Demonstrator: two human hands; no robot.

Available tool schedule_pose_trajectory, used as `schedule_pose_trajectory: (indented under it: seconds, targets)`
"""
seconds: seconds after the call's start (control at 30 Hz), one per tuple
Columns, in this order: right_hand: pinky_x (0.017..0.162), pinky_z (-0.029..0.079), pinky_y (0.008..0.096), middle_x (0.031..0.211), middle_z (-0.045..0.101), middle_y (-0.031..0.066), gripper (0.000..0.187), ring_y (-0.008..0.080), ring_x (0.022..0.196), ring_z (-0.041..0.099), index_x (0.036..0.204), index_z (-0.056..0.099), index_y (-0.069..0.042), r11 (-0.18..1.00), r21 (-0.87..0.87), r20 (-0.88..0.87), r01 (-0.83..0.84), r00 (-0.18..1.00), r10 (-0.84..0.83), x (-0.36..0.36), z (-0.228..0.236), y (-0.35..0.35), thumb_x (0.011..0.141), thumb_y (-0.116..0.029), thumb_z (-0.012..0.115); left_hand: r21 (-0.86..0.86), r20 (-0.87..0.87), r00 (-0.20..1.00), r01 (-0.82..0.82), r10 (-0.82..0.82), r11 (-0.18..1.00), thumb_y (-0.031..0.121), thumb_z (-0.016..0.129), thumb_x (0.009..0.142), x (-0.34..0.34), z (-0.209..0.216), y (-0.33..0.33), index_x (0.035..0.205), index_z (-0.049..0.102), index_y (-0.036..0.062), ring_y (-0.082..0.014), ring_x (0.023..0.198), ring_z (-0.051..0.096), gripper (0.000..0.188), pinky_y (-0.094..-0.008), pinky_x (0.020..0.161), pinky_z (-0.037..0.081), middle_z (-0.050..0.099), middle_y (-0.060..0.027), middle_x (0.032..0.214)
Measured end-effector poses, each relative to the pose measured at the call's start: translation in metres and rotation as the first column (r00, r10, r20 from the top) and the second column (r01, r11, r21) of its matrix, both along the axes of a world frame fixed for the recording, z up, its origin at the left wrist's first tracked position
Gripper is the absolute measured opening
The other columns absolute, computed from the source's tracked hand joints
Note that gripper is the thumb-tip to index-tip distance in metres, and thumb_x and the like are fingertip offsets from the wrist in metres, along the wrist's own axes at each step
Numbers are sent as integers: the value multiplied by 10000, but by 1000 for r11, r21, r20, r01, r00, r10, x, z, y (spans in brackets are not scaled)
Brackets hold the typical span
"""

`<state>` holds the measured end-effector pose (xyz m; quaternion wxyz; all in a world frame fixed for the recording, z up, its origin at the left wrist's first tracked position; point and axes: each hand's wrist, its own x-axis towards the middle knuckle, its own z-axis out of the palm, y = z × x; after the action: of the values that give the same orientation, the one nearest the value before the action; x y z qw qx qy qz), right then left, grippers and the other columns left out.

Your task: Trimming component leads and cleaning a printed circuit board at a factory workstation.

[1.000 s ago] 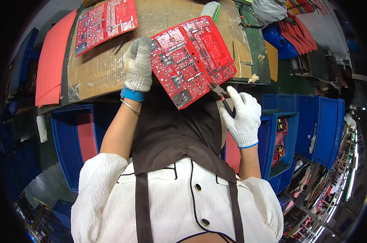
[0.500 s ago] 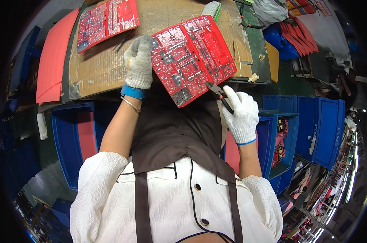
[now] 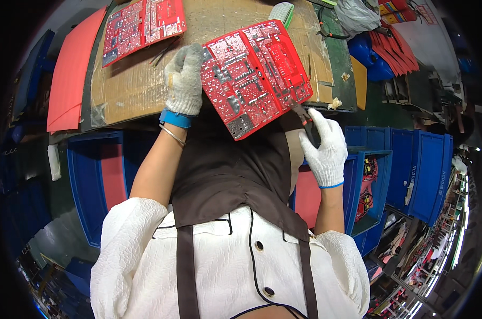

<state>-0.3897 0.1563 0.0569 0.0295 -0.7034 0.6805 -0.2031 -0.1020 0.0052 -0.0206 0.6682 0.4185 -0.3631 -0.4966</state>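
Note:
My left hand, in a greyish knit glove, grips the left edge of a red circuit board. The board is held tilted over the near edge of the bench, its solder side facing up. In a white glove, my right hand closes around a pair of cutting pliers with dark jaws and red-marked handles. The plier tips are at the board's lower right edge; whether they touch it I cannot tell. Another red circuit board lies at the far left of the bench.
Worn cardboard covers the bench, with a brush behind the held board. Pink sheets lie at the left edge. Blue bins stand on both sides of my lap; the right bin holds boards. A plastic bag sits far right.
My right hand and the pliers have shifted right along the board's lower edge, toward its right corner. The left hand keeps its grip, and the board has barely moved.

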Motion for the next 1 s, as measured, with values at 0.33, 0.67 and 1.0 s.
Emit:
schedule_pose_trajectory:
  seconds: [0.33, 0.67, 1.0]
  targets:
    - [905, 474, 437, 1096, 645, 93, 636, 297, 1040, 626, 1341, 671, -165, 981, 22, -192, -192, 962, 192, 26, 11, 6, 735, -182, 863, -46, -19, 1000, 16, -17, 999, 263, 703, 1031, 0, 0, -1, 1048, 735, 10, -90, 877, 648, 256, -264, 792, 530, 738, -20, 990]
    - [905, 471, 435, 1072, 645, 89, 675, 295, 1021, 637, 1343, 673, -174, 976, -20, -229, -217, 951, 206, 32, 7, -2, 697, -142, 867, -7, -13, 1000, 5, -5, 1000, 264, 698, 1034, 0, 1, 0, 1091, 732, -20, -105, 921, 656, 292, -277, 844, 538, 745, -38, 1029]
    - [930, 455, 447, 1090, 627, 70, 678, 283, 1013, 631, 1327, 688, -184, 954, -121, -319, -273, 921, 223, 36, 14, -13, 677, -108, 865, -44, -22, 1000, -19, 18, 999, 252, 696, 1035, 0, -2, 0, 1092, 734, -20, -102, 909, 660, 280, -272, 823, 540, 742, -30, 1017]
